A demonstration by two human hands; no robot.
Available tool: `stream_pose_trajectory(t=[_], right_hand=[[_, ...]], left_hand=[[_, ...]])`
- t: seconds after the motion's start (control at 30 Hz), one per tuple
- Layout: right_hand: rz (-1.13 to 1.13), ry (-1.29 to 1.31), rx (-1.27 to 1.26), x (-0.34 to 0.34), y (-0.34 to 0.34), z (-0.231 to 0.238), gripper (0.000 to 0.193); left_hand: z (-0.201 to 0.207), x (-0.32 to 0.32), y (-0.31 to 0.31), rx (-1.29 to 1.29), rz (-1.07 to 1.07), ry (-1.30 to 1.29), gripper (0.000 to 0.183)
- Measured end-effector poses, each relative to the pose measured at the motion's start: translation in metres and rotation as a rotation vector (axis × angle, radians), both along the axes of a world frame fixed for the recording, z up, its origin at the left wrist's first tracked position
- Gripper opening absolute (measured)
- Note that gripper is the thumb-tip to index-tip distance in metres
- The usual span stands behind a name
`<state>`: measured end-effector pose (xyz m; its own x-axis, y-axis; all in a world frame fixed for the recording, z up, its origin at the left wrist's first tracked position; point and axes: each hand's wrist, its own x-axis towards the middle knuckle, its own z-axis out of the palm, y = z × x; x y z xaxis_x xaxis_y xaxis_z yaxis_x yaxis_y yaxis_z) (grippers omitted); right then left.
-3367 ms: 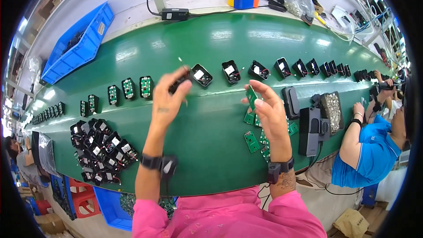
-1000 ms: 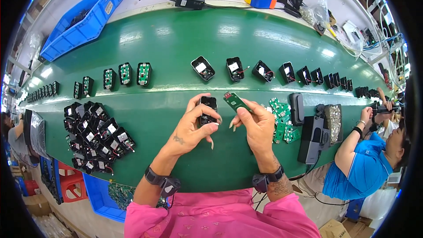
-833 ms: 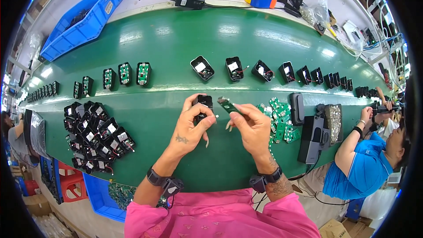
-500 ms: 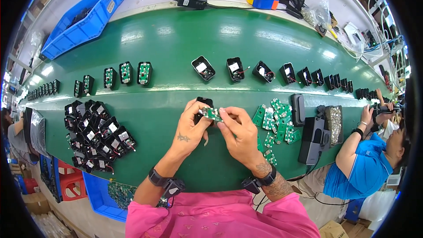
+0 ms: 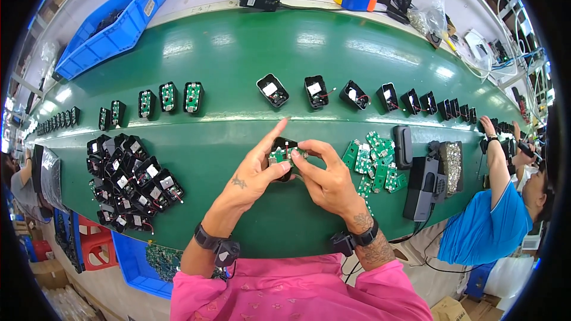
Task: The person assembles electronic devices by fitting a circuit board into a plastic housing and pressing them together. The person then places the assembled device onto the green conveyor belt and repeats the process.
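Between my hands, a small green circuit board lies over a black plastic case. The thumb of my left hand presses on the board's left end while its index finger stretches forward along the case. My right hand pinches the board's right side between thumb and fingers. How far the board sits inside the case, I cannot tell, and the case's underside is hidden. Nearest to my right hand lies a loose pile of green circuit boards.
Left, black cases with wires form a heap. Across the green table runs a row of cases, some with boards. A grey device and a tray of small parts stand right. A co-worker in blue reaches over the table.
The board has come down over the black case and turned flatter. My left index finger has stretched forward. At right, the co-worker's arm has reached farther across the table.
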<state>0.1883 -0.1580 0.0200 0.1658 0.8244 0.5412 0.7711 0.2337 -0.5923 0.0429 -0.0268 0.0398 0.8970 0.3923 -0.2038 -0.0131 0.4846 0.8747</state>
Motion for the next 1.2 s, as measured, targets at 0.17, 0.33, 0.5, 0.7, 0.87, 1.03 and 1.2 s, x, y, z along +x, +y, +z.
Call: stream_pose_trajectory(t=[0.17,0.33,0.5,0.7,0.87,1.03,1.2], right_hand=[[-0.049,0.188,0.028,0.000,-0.004,0.006,0.033],[-0.062,0.546,-0.012,0.000,-0.003,-0.003,0.024],[-0.039,0.638,-0.069,0.002,-0.002,-0.012,0.016],[-0.044,0.677,-0.074,-0.005,-0.002,-0.007,0.012],[-0.113,0.488,0.016,-0.015,-0.001,0.002,0.006],[-0.321,-0.027,0.117,-0.021,-0.002,0.009,0.008],[-0.227,0.125,0.043,-0.019,0.002,0.003,0.008]], left_hand=[[-0.009,-0.001,-0.001,0.120,-0.013,0.029,0.070],[-0.012,0.006,-0.015,0.245,-0.094,0.005,0.063],[-0.019,0.007,-0.019,0.273,-0.155,0.065,0.067],[-0.024,0.011,-0.026,0.396,-0.058,-0.013,0.064],[-0.014,0.009,-0.027,0.387,0.131,0.084,0.059],[-0.020,0.010,-0.030,0.812,0.266,-0.032,0.061],[-0.012,0.008,-0.022,0.913,0.276,-0.010,0.061]])
